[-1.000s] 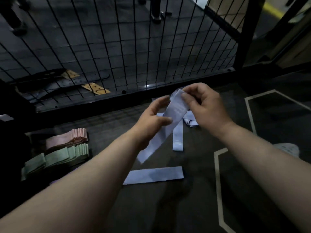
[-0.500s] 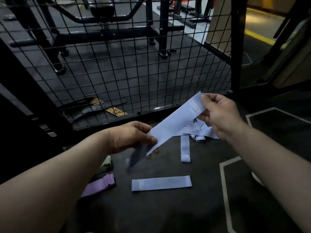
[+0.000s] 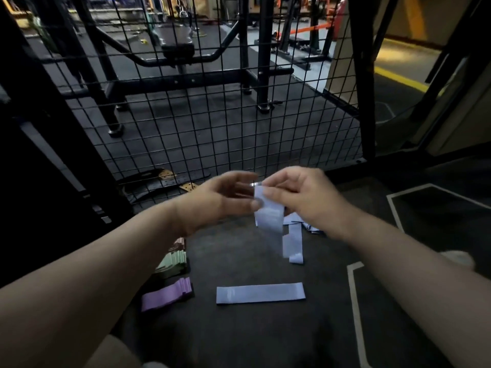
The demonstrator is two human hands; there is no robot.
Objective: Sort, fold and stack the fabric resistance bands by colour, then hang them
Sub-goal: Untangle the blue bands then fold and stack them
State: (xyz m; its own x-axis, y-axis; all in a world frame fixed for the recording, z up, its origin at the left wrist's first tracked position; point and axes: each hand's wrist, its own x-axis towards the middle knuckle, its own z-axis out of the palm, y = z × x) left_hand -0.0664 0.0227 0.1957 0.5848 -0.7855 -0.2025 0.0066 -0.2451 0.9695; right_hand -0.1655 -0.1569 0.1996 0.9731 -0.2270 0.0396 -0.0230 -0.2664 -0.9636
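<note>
Your right hand [image 3: 300, 200] pinches the light-blue band [image 3: 268, 217] at its top. Your left hand [image 3: 225, 200] has its thumb on the band, but blur hides the grip. The band hangs lengthwise, just beyond the flat blue band [image 3: 260, 293], which lies crosswise. You will likely need to turn it.

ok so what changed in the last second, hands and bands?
The left hand swept up and right to meet the right hand, folding the stretched blue band in half; it now hangs doubled from the right hand's pinch, left thumb at its edge, grip blurred. The flat band, loose blue bands, purple stack and green stack stayed put.
</note>
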